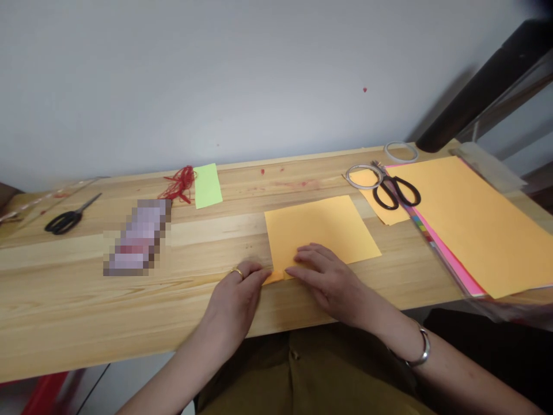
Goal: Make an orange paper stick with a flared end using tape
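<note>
An orange sheet of paper [322,227] lies on the wooden table [173,305] in front of me, its near left edge narrowly folded. My left hand [237,297] pinches the folded edge at its left end between thumb and fingers; a ring is on one finger. On the near part of the sheet rests my right hand [330,282], fingers spread, the thumb by the fold. A bracelet is round my right wrist.
Black scissors [64,222], a blurred-out flat object [140,237], red string [181,183] and a green paper [208,186] are at left. Right are scissors [396,192], tape rolls [364,176] [401,151] and an orange paper stack [488,225]. A dark post [475,86] stands behind.
</note>
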Available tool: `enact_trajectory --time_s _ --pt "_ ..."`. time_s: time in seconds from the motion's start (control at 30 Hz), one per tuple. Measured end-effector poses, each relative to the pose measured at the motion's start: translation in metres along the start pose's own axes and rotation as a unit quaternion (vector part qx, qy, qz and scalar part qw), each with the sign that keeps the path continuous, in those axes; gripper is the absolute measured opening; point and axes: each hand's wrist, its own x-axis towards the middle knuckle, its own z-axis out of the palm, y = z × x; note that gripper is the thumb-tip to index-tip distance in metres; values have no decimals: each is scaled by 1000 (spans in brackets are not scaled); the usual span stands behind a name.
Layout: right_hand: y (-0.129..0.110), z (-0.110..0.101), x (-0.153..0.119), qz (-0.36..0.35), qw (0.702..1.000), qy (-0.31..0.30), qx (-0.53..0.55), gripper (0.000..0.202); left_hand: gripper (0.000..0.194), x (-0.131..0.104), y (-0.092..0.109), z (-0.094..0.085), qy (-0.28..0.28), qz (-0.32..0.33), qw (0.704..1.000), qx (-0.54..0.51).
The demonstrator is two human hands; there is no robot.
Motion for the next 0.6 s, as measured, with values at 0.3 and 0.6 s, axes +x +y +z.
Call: enact_trajectory --time_s 0.3,0.6 --pt "-1 1 1 -25 999 -17 -29 41 35 -9 -8 12 -7 -10 999 43" --pt "-3 0 3 -27 999 -11 -34 36 28 -6 -6 11 73 55 985 145"
